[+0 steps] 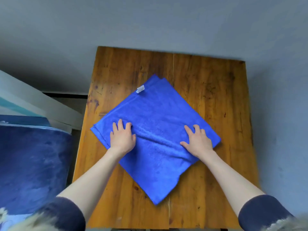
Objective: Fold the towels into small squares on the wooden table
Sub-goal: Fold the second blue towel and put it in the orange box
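Note:
A blue towel (155,117), folded into a large square and turned like a diamond, lies in the middle of the wooden table (208,90). A small white label (140,89) sticks out near its far corner. My left hand (122,136) presses flat on the towel's left part, fingers spread. My right hand (197,140) presses flat on its right part. A raised crease runs across the towel between the two hands. Neither hand grips the cloth.
A dark blue fluffy blanket (31,167) lies on a bed at the left, beside the table. A white bed rail (36,104) runs diagonally above it. Grey floor (166,22) surrounds the table on the far and right sides.

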